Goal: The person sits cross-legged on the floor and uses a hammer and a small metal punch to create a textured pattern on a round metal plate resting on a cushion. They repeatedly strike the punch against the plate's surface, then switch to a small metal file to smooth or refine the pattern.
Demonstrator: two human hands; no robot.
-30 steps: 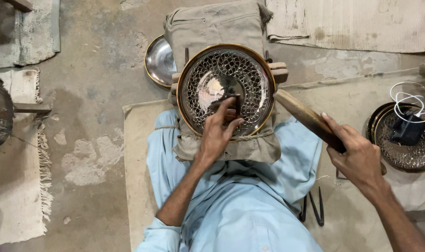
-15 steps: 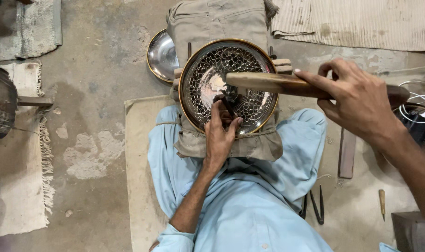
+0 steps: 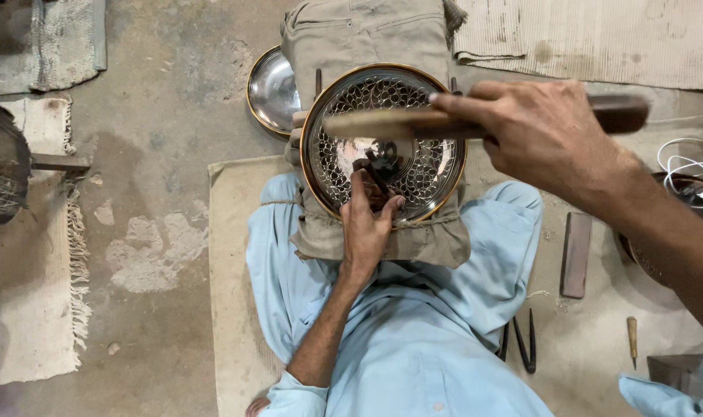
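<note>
The round patterned metal plate (image 3: 383,143) sits on a cloth-covered block (image 3: 367,46) at twelve o'clock from the lap. The left hand (image 3: 369,224) pinches a small chisel (image 3: 373,174) upright at the plate's centre. The right hand (image 3: 540,135), fingers wrapped around a wooden mallet (image 3: 413,123), has swung in from three o'clock and now hovers over the chisel, a strike seemingly under way. A plain metal dish (image 3: 272,89) lies at ten o'clock.

round metal plate (image 3: 383,141) w/ gold rim & netlike pattern lies flat on cloth-covered block (image 3: 382,232) btwn knees; small dark chisel (image 3: 374,176) stands tilted on its centre in left hand (image 3: 367,228); wooden mallet (image 3: 475,120) held level over plate in right hand (image 3: 544,135).
</note>
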